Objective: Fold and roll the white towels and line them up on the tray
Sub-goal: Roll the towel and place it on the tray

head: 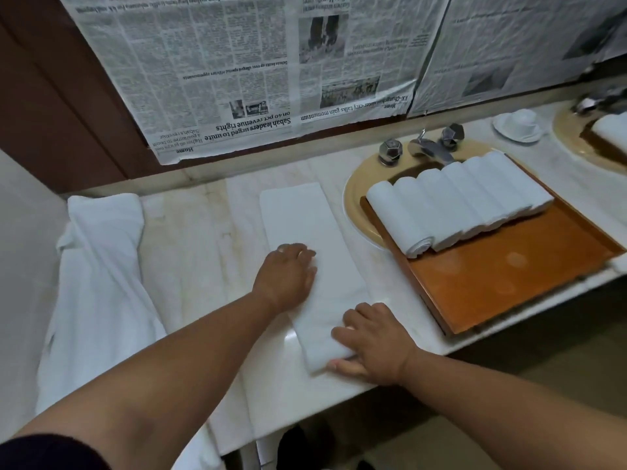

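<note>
A white towel [305, 225] folded into a long narrow strip lies on the marble counter, running from the back toward the front edge. My left hand [286, 274] lies flat on the strip's middle, fingers spread. My right hand [371, 342] rests on the strip's near end, with fingers on top and the thumb at the end's edge. To the right, a wooden tray [509, 283] sits over the sink and carries a row of several rolled white towels [454, 205] along its far side.
A heap of loose white towels [98, 276] drapes over the counter's left end. A faucet with two knobs [424, 147] stands behind the tray. A white cup on a saucer [517, 125] sits at the back right. Newspaper [237, 62] covers the wall.
</note>
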